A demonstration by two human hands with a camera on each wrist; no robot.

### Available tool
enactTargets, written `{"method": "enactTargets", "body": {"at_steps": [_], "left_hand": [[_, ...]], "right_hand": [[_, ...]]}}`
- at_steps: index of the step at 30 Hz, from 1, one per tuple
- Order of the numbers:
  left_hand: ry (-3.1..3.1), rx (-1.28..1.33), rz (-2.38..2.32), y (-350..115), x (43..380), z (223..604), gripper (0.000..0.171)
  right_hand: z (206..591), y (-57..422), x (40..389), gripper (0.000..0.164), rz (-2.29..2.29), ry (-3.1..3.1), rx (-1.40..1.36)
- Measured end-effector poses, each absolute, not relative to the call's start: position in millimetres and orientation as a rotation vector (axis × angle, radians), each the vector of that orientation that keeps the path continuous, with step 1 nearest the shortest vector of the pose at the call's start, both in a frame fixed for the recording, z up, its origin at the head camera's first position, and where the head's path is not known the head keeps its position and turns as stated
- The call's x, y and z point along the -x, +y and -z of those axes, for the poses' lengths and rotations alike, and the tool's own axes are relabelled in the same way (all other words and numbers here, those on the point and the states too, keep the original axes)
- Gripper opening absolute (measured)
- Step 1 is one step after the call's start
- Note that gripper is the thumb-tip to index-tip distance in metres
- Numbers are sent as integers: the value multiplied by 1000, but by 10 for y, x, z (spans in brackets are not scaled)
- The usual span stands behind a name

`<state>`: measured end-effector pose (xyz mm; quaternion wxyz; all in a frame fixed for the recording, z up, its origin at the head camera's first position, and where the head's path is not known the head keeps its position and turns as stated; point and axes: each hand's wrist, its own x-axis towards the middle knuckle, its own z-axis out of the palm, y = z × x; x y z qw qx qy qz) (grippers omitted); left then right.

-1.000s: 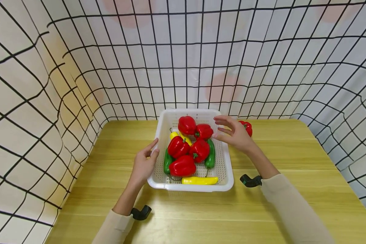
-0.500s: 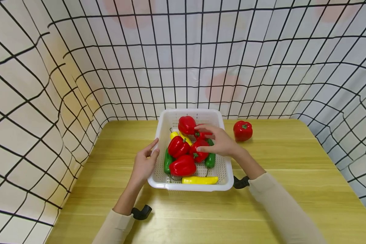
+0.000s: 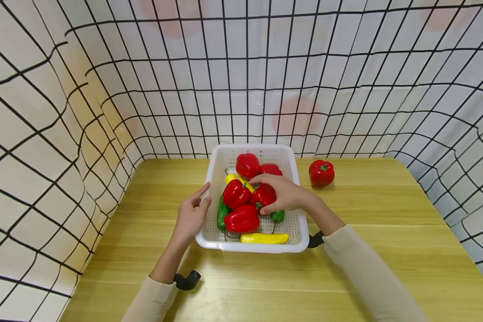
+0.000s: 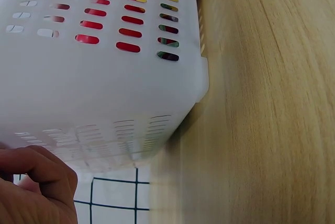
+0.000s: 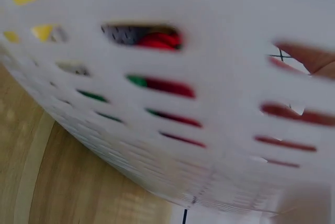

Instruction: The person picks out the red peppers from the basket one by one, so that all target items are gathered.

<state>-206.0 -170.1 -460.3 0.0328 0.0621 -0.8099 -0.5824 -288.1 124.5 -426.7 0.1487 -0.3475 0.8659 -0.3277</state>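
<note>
Head camera, and from where I stand the left hand has thumb and fingers on the left rim of the white basket, pinching it. The right hand curves round a red bell pepper inside it; how firmly I can't say, since the right wrist view is mostly blurred basket wall. Beside that lie other red peppers, green chillies and a yellow chilli. A further red pepper sits on the wooden table, right of the basket.
</note>
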Motion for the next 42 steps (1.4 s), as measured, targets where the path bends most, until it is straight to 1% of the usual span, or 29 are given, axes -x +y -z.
{"method": "enactTargets", "body": {"at_steps": [10, 21, 33, 38, 42], "left_hand": [[-2501, -199, 1781, -1700, 2069, 4602, 43], [-2512, -204, 1781, -1714, 2076, 4626, 43], [-2502, -198, 1781, -1712, 2071, 4618, 43], [-2502, -196, 1784, -1706, 2070, 4616, 43], [-2504, -199, 1779, -1705, 2072, 4615, 43]], "right_hand": [[4284, 1181, 2833, 84, 756, 2511, 931], [4334, 1183, 2812, 76, 703, 2566, 894], [4269, 1264, 2827, 68, 937, 2549, 950], [4230, 1284, 2798, 69, 990, 2556, 996], [4201, 1307, 2766, 72, 1067, 2578, 975]]}}
